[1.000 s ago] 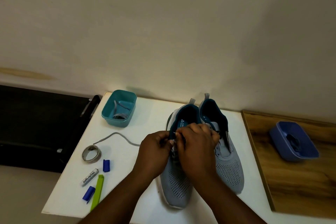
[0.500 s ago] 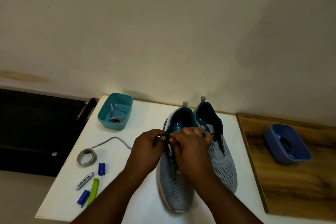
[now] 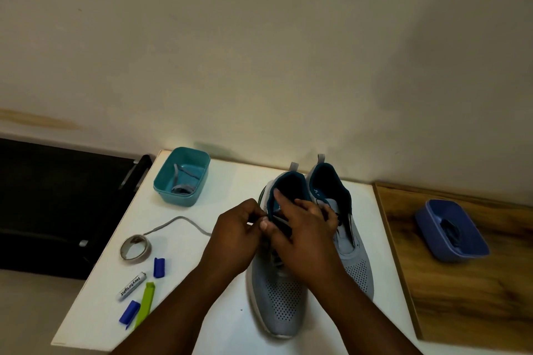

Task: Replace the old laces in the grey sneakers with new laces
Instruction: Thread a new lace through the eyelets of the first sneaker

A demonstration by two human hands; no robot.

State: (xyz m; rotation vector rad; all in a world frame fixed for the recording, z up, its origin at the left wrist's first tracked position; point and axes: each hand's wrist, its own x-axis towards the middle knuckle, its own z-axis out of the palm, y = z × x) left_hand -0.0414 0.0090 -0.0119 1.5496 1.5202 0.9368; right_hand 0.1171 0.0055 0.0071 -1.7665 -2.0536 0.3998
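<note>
**Lacing the Left-Hand Sneaker at the Top Eyelets**

Both hands work at the collar of the grey sneaker (image 3: 277, 294) in the lower centre of the frame; its pair, the second sneaker (image 3: 354, 256), stands touching it on the right. The left hand (image 3: 233, 236) has its fingers curled, pinching what looks like a lace at the shoe's edge. The right hand (image 3: 302, 236) lies over the tongue with fingers reaching into the opening; whether it grasps anything I cannot tell.

To do this well, I judge it best to keep the tongue pinned flat, feed the lace tip straight through the eyelet, and pull the slack evenly.

A loose grey lace (image 3: 178, 223) trails left across the white table (image 3: 225, 323). The teal tub (image 3: 182, 176) at upper left holds coiled grey laces. The blue tub (image 3: 450, 230) at right, on the wooden surface (image 3: 476, 297), holds something dark, possibly laces.
</note>
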